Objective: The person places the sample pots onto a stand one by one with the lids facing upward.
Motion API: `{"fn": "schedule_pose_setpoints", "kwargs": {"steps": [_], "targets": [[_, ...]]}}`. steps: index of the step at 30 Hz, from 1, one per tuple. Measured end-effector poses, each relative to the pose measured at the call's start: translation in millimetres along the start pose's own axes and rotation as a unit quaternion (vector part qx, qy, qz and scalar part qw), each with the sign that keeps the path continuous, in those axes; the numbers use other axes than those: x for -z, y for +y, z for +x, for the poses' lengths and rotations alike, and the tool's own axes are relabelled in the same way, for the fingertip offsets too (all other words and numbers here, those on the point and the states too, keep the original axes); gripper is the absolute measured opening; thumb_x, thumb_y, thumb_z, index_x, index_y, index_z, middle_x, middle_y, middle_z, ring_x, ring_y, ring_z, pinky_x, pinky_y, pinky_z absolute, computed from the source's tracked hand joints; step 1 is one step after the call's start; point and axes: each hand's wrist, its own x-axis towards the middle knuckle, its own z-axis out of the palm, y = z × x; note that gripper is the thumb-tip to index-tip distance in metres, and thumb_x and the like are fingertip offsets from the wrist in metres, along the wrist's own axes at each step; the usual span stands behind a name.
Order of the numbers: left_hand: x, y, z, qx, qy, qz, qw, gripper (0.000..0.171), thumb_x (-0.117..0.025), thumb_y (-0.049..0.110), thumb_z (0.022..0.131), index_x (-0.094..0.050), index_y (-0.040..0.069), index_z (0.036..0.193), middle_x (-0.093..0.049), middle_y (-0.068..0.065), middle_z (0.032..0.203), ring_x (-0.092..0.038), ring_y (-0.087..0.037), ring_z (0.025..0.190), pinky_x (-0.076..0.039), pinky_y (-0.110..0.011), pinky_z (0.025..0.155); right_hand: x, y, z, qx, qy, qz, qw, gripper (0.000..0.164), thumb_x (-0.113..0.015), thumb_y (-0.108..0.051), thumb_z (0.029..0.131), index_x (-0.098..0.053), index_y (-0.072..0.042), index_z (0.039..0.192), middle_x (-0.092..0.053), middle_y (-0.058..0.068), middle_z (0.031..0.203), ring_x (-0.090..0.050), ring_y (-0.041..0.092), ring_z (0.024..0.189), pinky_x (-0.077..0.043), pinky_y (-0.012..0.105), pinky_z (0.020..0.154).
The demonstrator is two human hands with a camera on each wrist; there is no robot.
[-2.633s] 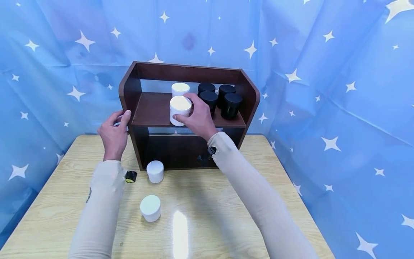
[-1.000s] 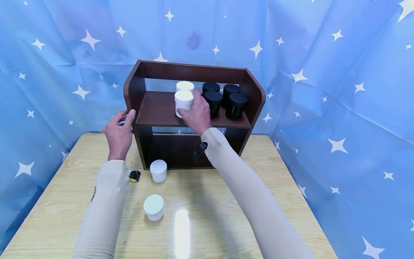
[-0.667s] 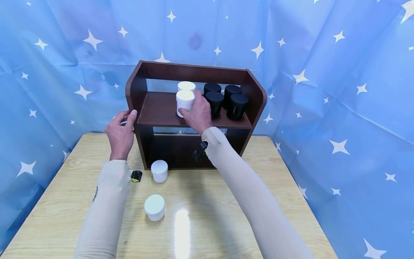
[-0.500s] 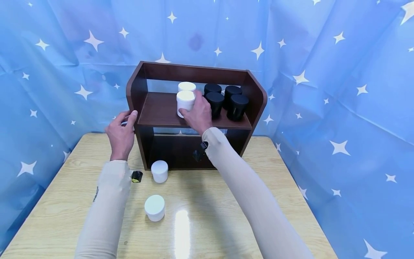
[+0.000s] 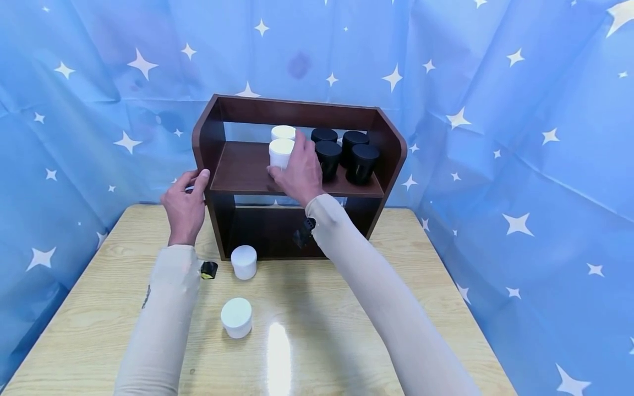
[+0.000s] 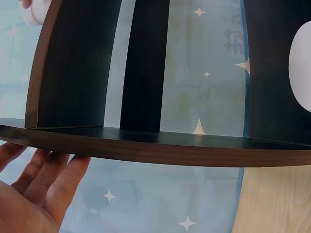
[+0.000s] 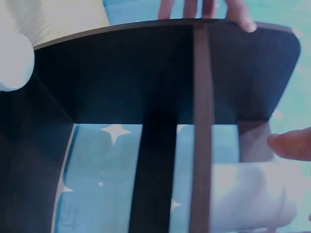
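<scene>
My right hand is beside the front white jar on the upper shelf board. In the right wrist view its thumb stands apart from the white jar. A second white jar stands right behind the front one. My left hand touches the outer side of the dark brown shelf. In the left wrist view the fingertips of the left hand rest against that side panel, fingers extended.
Several black jars stand to the right on the upper board. On the wooden table are two more white jars, one by the shelf's lower front edge and one nearer. A blue star curtain hangs behind.
The front white jar has moved back and down onto the upper board. Since half a second ago the right hand has loosened, its thumb coming off the jar. The left hand stays in place.
</scene>
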Motion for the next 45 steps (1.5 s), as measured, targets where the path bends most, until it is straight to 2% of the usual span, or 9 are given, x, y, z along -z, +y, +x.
{"fn": "schedule_pose_setpoints", "kwargs": {"steps": [9, 15, 19, 26, 30, 34, 39, 41, 45], "targets": [[2.6, -0.2, -0.3, 0.009, 0.000, -0.002, 1.0000, 0.059, -0.052, 0.069, 0.092, -0.069, 0.025, 0.129, -0.069, -0.007, 0.128, -0.063, -0.020, 0.112, -0.057, -0.048, 0.095, 23.8, -19.1, -4.1, 0.017, 0.048, -0.018, 0.999, 0.095, -0.081, -0.044, 0.081, -0.029, -0.013, 0.154, -0.034, 0.016, 0.154, -0.056, 0.029, 0.126, -0.054, 0.040, 0.105], [3.6, 0.7, 2.2, 0.010, 0.001, -0.002, 0.9999, 0.060, -0.053, 0.069, 0.092, -0.069, 0.025, 0.129, -0.069, -0.007, 0.129, -0.064, -0.020, 0.113, -0.058, -0.048, 0.096, 38.2, -29.9, -23.3, 0.070, 0.076, 0.028, 0.994, 0.091, -0.082, -0.041, 0.081, -0.034, -0.011, 0.152, -0.036, 0.015, 0.151, -0.053, 0.028, 0.126, -0.056, 0.039, 0.101], [3.4, 2.0, 4.0, 0.011, 0.001, -0.006, 0.9999, 0.060, -0.053, 0.069, 0.091, -0.069, 0.025, 0.129, -0.069, -0.007, 0.129, -0.063, -0.020, 0.113, -0.057, -0.048, 0.097, 36.1, -30.3, -44.9, 0.142, 0.106, 0.050, 0.983, 0.086, -0.082, -0.039, 0.082, -0.038, -0.006, 0.148, -0.040, 0.017, 0.148, -0.052, 0.027, 0.126, -0.056, 0.036, 0.101], [-1.0, 2.9, 4.9, 0.013, -0.004, -0.015, 0.9998, 0.058, -0.054, 0.069, 0.091, -0.069, 0.027, 0.129, -0.069, -0.006, 0.128, -0.062, -0.017, 0.112, -0.058, -0.046, 0.096, 13.9, -15.0, -83.3, 0.257, 0.166, 0.064, 0.950, 0.079, -0.085, -0.032, 0.080, -0.045, 0.002, 0.140, -0.046, 0.022, 0.143, -0.052, 0.030, 0.129, -0.050, 0.033, 0.109], [-0.6, 2.6, 3.6, 0.013, -0.004, -0.015, 0.9998, 0.058, -0.054, 0.069, 0.091, -0.069, 0.028, 0.129, -0.069, -0.006, 0.128, -0.062, -0.016, 0.110, -0.058, -0.046, 0.095, -8.9, -5.6, -101.2, 0.283, 0.141, 0.081, 0.945, 0.080, -0.085, -0.030, 0.080, -0.045, 0.002, 0.140, -0.046, 0.023, 0.142, -0.052, 0.031, 0.128, -0.053, 0.034, 0.105], [1.7, 1.2, 1.3, 0.017, 0.004, -0.008, 0.9998, 0.057, -0.054, 0.069, 0.091, -0.069, 0.028, 0.128, -0.070, -0.004, 0.127, -0.062, -0.014, 0.107, -0.059, -0.043, 0.094, -38.4, 6.0, -118.9, 0.278, 0.084, 0.089, 0.953, 0.082, -0.086, -0.030, 0.080, -0.043, 0.000, 0.142, -0.044, 0.021, 0.144, -0.053, 0.029, 0.128, -0.054, 0.029, 0.102], [-0.4, 0.3, 2.2, 0.015, 0.014, -0.007, 0.9998, 0.057, -0.056, 0.068, 0.091, -0.070, 0.026, 0.127, -0.071, -0.006, 0.125, -0.063, -0.013, 0.104, -0.058, -0.026, 0.084, -73.6, 23.6, -134.5, 0.215, -0.007, 0.109, 0.971, 0.085, -0.087, -0.030, 0.079, -0.040, -0.005, 0.146, -0.043, 0.015, 0.145, -0.058, 0.024, 0.120, -0.057, 0.026, 0.094], [-2.1, -0.2, 2.6, 0.014, 0.014, -0.008, 0.9998, 0.057, -0.056, 0.068, 0.091, -0.071, 0.025, 0.127, -0.071, -0.006, 0.124, -0.064, -0.012, 0.102, -0.056, -0.020, 0.079, -88.5, 32.0, -139.1, 0.178, -0.042, 0.103, 0.978, 0.088, -0.087, -0.032, 0.078, -0.039, -0.008, 0.148, -0.043, 0.013, 0.147, -0.058, 0.024, 0.122, -0.057, 0.030, 0.098], [-2.4, -2.6, 1.1, 0.011, 0.011, -0.004, 0.9999, 0.058, -0.056, 0.068, 0.091, -0.070, 0.025, 0.127, -0.071, -0.007, 0.123, -0.065, -0.013, 0.101, -0.054, -0.018, 0.078, -118.9, 45.7, -149.6, 0.116, -0.098, 0.076, 0.985, 0.094, -0.088, -0.038, 0.076, -0.036, -0.015, 0.152, -0.043, 0.008, 0.148, -0.057, 0.023, 0.127, -0.053, 0.037, 0.105]]}}
